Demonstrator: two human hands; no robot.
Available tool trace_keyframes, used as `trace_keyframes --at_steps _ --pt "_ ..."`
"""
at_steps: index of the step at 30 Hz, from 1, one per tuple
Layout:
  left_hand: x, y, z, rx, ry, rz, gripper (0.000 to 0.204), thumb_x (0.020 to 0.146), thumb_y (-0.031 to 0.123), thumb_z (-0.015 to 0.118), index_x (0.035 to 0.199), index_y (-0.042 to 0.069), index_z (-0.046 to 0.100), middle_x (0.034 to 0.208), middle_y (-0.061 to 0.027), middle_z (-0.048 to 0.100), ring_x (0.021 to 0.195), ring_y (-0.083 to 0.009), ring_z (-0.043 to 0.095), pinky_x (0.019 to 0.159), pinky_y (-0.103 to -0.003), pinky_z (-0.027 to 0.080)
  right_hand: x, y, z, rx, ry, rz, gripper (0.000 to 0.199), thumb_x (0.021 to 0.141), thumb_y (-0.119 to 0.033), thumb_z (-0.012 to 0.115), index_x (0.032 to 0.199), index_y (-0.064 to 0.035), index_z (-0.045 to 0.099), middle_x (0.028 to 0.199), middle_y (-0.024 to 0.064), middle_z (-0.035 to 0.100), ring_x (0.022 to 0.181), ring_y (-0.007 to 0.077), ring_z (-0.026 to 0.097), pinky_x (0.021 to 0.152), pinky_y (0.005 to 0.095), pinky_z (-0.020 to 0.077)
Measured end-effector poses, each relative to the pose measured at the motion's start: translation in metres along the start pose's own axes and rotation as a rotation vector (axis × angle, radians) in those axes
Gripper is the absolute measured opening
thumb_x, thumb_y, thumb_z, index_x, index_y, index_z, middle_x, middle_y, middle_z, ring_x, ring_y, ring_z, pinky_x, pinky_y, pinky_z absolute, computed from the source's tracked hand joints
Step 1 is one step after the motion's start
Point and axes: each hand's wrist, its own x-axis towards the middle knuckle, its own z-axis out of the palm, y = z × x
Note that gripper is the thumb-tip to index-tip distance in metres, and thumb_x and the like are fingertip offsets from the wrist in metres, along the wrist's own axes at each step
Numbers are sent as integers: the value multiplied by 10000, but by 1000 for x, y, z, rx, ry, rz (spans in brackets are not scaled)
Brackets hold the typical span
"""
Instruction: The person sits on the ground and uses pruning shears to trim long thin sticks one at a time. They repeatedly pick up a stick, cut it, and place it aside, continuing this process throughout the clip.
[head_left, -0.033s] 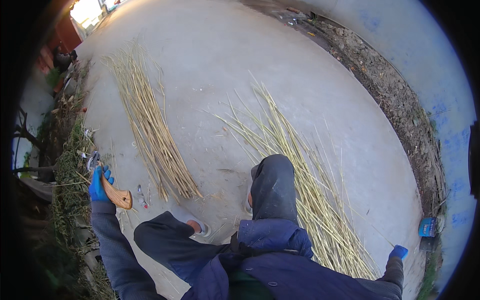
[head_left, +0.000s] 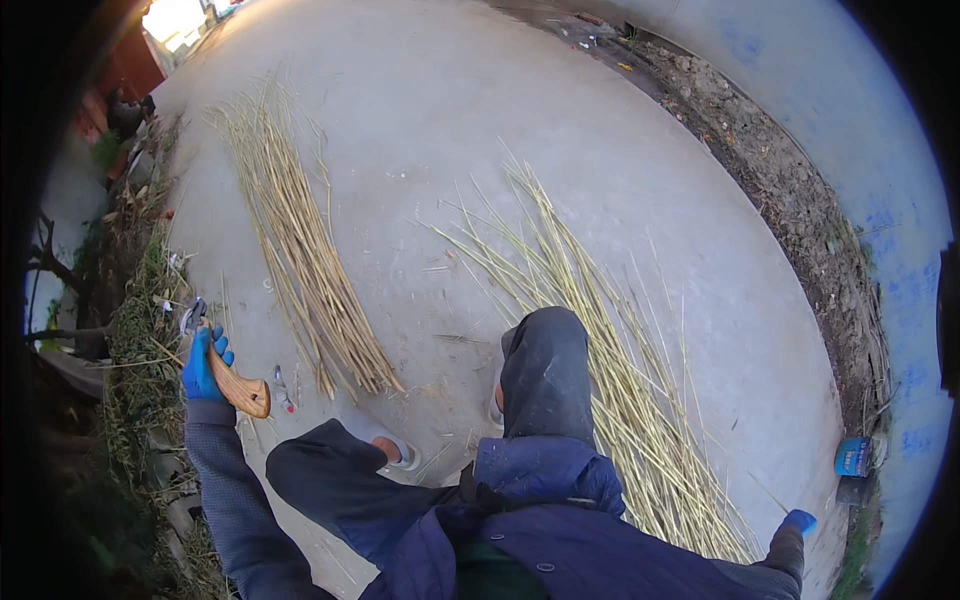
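Observation:
My left hand (head_left: 203, 368), in a blue glove, is closed round a tool with a curved wooden handle (head_left: 245, 392). Its metal head (head_left: 193, 316) sticks out past my fingers; the kind is too small to make out. Far to the right, my gloved right hand (head_left: 799, 521) is closed on a thin stalk (head_left: 769, 492) whose tip points up and left. Between my legs and that hand lies a loose pile of greenish-yellow stalks (head_left: 640, 410), fanned at its far end. A tidier bundle of browner stalks (head_left: 300, 260) lies ahead on the left.
Concrete ground (head_left: 420, 110) stretches ahead, with small stalk scraps scattered on it. Dry plants and rubble (head_left: 140, 370) line the left side. At right, a blue container (head_left: 853, 456) stands by a soil strip (head_left: 790, 180) along a pale wall (head_left: 850, 120).
My right hand has dropped slightly nearer my body, and the stalk's tip has moved with it. The tool in my left hand has shifted a little to the right.

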Motion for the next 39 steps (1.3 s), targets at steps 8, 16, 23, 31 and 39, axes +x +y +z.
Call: trace_keyframes --at_steps 8,16,23,31,39 --pt "-45 -3 71 -64 17 -43 573 920 376 652 1376 64 501 1242 -66 612 1013 -150 593 816 -309 510 5 115 38 -244 -162 127 195 900 -252 601 1039 -241 737 1046 -47 720 948 120 680 714 326 490" --pt "-65 -11 120 -257 13 -50 471 947 310 627 1303 13 543 1126 -69 646 784 -103 613 612 -238 532 27 -202 -400 113 788 -457 123 787 -238 653 903 -200 662 927 16 684 934 228 647 754 409 448" --pt "-86 -15 135 -204 90 -177 408 966 286 603 1211 -41 601 720 -91 655 580 -168 619 545 -273 535 -343 -516 -713 594 1101 -1531 324 833 -370 569 1012 -116 662 981 133 709 921 314 676 832 457 484" --pt "-92 7 114 -98 124 -315 431 965 280 569 1215 -71 560 683 -82 619 537 -174 588 469 -266 479 -655 -680 -634 412 334 -1710 714 845 -594 555 1334 -75 528 1281 197 605 1169 328 598 1003 437 442" --pt "-90 16 104 -228 178 -494 389 889 147 658 1213 -46 565 1021 -147 673 804 -165 654 707 -249 521 -692 -760 -621 630 159 -1740 656 795 -473 643 1264 -21 557 1125 227 667 1066 371 640 912 443 500"
